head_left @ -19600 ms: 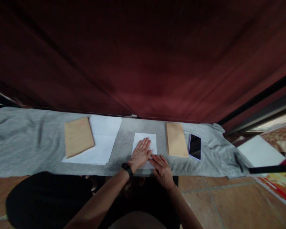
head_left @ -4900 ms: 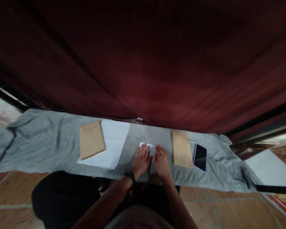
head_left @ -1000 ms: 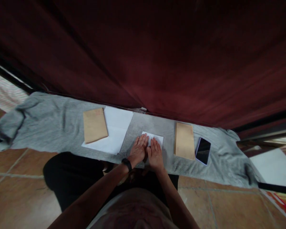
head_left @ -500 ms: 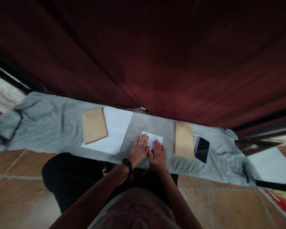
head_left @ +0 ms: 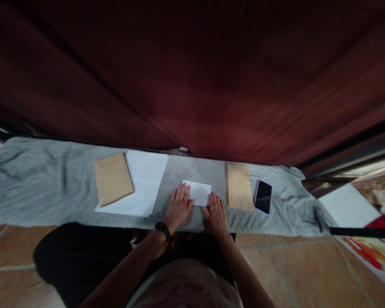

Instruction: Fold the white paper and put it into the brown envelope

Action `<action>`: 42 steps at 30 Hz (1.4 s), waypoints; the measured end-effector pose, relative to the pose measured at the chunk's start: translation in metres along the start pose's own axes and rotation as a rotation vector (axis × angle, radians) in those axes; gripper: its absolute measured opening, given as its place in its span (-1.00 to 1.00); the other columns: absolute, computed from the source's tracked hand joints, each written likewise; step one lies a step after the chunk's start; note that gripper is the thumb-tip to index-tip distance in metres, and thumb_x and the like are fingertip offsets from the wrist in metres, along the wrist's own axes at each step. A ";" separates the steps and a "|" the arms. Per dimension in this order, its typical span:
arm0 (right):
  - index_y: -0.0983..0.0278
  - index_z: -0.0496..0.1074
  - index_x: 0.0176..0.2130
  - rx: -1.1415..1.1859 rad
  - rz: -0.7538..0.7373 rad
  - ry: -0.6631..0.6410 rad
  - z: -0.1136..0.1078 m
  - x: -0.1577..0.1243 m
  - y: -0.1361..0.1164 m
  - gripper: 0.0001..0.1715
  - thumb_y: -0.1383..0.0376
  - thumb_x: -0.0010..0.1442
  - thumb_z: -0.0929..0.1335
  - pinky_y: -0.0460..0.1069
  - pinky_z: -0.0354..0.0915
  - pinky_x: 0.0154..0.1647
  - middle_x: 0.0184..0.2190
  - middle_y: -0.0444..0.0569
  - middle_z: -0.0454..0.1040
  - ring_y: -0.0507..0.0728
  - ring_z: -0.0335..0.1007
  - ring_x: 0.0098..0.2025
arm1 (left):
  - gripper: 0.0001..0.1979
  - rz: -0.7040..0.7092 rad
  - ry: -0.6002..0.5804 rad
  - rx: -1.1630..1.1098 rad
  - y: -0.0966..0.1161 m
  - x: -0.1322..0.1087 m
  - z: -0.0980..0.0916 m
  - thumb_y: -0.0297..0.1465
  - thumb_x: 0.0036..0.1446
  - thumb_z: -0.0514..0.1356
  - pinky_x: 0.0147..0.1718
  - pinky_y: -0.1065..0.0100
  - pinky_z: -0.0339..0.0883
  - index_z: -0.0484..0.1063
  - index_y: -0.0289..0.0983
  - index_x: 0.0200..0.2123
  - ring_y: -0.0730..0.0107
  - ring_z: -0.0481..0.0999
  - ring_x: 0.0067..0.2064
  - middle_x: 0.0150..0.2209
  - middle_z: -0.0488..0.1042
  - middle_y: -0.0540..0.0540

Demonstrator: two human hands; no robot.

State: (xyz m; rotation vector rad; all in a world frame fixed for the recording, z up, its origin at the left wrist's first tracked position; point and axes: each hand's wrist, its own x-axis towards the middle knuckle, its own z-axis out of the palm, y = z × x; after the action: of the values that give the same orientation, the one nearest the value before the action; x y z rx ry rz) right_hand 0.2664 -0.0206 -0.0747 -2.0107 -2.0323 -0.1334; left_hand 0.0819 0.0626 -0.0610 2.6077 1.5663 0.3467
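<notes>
A small folded piece of white paper [head_left: 199, 193] lies flat on the grey cloth [head_left: 192, 167] in front of me. My left hand [head_left: 179, 204], with a dark band on the wrist, rests over the paper's left edge, fingers stretched out. At the lower right corner of the paper my right hand [head_left: 217, 216] lies flat, its fingers extended and its tips close to the edge. Neither hand grips anything. Much of the white sheet shows between the two hands.
On the left, a stack of brown envelopes [head_left: 114, 179] overlaps larger white sheets [head_left: 146, 182]. A second brown envelope stack [head_left: 239, 187] sits to the right, with a phone [head_left: 263, 197] beside it. A dark red surface [head_left: 192, 102] rises behind the cloth-covered strip.
My hands have spread apart, from lying close together on the small paper to its left and right sides, uncovering its middle. The camera view has shifted slightly.
</notes>
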 end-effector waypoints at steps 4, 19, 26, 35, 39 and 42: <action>0.45 0.03 0.40 -0.003 0.001 0.012 0.000 -0.001 0.000 -0.31 0.13 0.46 0.12 0.22 0.02 0.36 0.37 0.25 0.16 0.29 0.06 0.39 | -0.40 -0.006 0.031 0.007 -0.004 -0.002 0.000 -0.29 0.38 -0.11 0.38 -0.05 -0.14 0.04 -0.46 0.39 0.08 -0.02 0.45 0.41 0.06 -0.31; 0.42 0.05 0.40 0.033 0.008 0.048 0.002 0.000 -0.001 -0.35 0.19 0.45 0.13 0.21 0.03 0.36 0.36 0.23 0.17 0.27 0.07 0.39 | -0.45 0.253 -0.012 -0.068 0.035 0.032 0.019 -0.36 0.38 -0.11 0.41 0.07 -0.15 0.06 -0.40 0.38 0.24 -0.03 0.45 0.41 0.08 -0.23; 0.41 0.01 0.41 0.062 0.009 0.052 0.003 -0.001 0.000 -0.33 0.18 0.45 0.13 0.22 0.05 0.36 0.36 0.22 0.17 0.28 0.06 0.39 | -0.43 0.157 0.020 -0.033 0.007 0.026 0.008 -0.32 0.38 -0.10 0.40 0.04 -0.14 0.08 -0.42 0.38 0.18 -0.05 0.45 0.41 0.08 -0.26; 0.39 0.10 0.38 0.152 0.003 0.046 -0.002 0.028 -0.016 -0.39 0.20 0.46 0.10 0.23 0.07 0.36 0.37 0.15 0.16 0.24 0.02 0.41 | -0.44 0.129 0.004 -0.001 0.006 0.025 0.002 -0.34 0.36 -0.08 0.39 0.02 -0.12 0.12 -0.44 0.36 0.14 -0.03 0.45 0.40 0.11 -0.27; 0.30 0.18 0.36 0.171 -0.011 -0.015 0.005 0.047 -0.029 -0.43 0.18 0.47 0.10 0.22 0.04 0.37 0.35 0.08 0.22 0.22 0.08 0.39 | -0.44 0.150 -0.003 0.015 0.004 0.023 0.001 -0.43 0.33 -0.10 0.39 0.03 -0.12 0.11 -0.44 0.37 0.15 -0.02 0.45 0.41 0.09 -0.27; 0.34 0.18 0.36 0.134 0.016 -0.009 0.012 0.050 -0.028 -0.41 0.15 0.47 0.12 0.22 0.01 0.37 0.35 0.12 0.20 0.25 0.07 0.40 | -0.43 0.135 0.009 0.004 0.003 0.022 0.000 -0.43 0.32 -0.08 0.39 0.03 -0.12 0.10 -0.43 0.37 0.15 -0.01 0.44 0.41 0.09 -0.27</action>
State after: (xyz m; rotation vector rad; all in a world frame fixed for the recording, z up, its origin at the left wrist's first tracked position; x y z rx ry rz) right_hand 0.2371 0.0303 -0.0695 -1.9489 -1.9742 0.0152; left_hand 0.0946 0.0808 -0.0573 2.7259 1.3982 0.3658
